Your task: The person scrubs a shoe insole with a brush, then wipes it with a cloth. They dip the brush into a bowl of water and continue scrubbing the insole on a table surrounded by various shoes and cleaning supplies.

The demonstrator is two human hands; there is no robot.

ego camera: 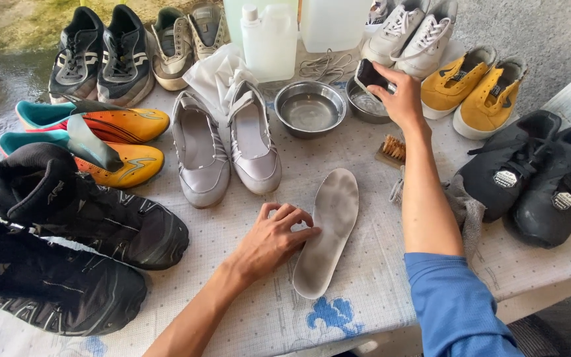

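A grey insole (328, 231) lies flat on the patterned tablecloth (365, 291) in front of me. My left hand (273, 239) rests on the cloth with its fingertips on the insole's left edge. My right hand (398, 96) reaches to the far side and grips a dark brush or sponge (370, 74), holding it in the right steel bowl (367, 106). A second, larger steel bowl (310, 109) stands just left of it. A pair of grey shoes (226, 145) without laces sits beside the insole.
Shoes ring the table: black boots (67, 225) at left, orange-teal cleats (94, 139), yellow sneakers (474, 92), black shoes (536, 175) at right, white sneakers (408, 33) at the back. Plastic jugs (269, 39) stand behind the bowls. A wooden brush (391, 151) lies near my right forearm.
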